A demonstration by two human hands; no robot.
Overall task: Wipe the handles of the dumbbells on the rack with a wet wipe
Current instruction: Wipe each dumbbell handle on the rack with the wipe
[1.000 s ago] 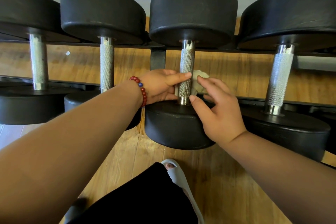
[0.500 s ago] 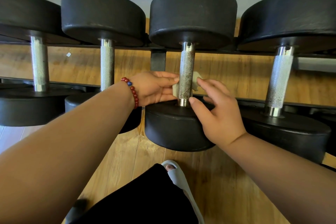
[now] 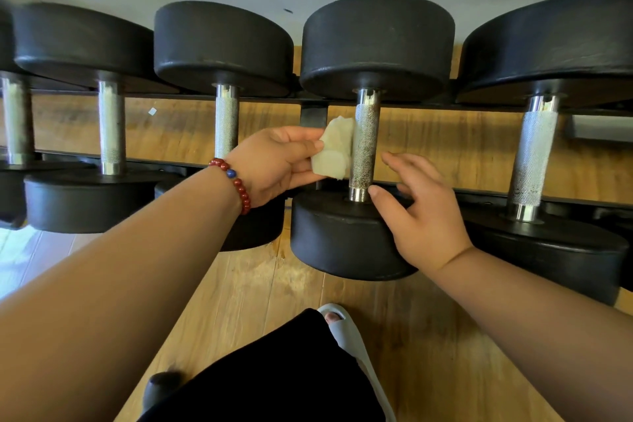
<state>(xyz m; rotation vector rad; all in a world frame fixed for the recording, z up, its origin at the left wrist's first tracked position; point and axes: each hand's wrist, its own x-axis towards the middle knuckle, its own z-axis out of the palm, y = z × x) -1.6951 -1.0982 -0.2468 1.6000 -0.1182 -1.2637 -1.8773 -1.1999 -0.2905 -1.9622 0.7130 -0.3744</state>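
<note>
Since the previous frame the wet wipe (image 3: 334, 151) has come leftward off the handle (image 3: 364, 147) and the right hand (image 3: 424, 216) has let go; the rack (image 3: 313, 115) carries the row; the centre dumbbell (image 3: 376, 44) lies across it, handle bare; right hand spread loose, holding nothing, thumb tip by the handle's lower end; left hand (image 3: 274, 164) pinches the crumpled wet wipe just left of the handle.
</note>
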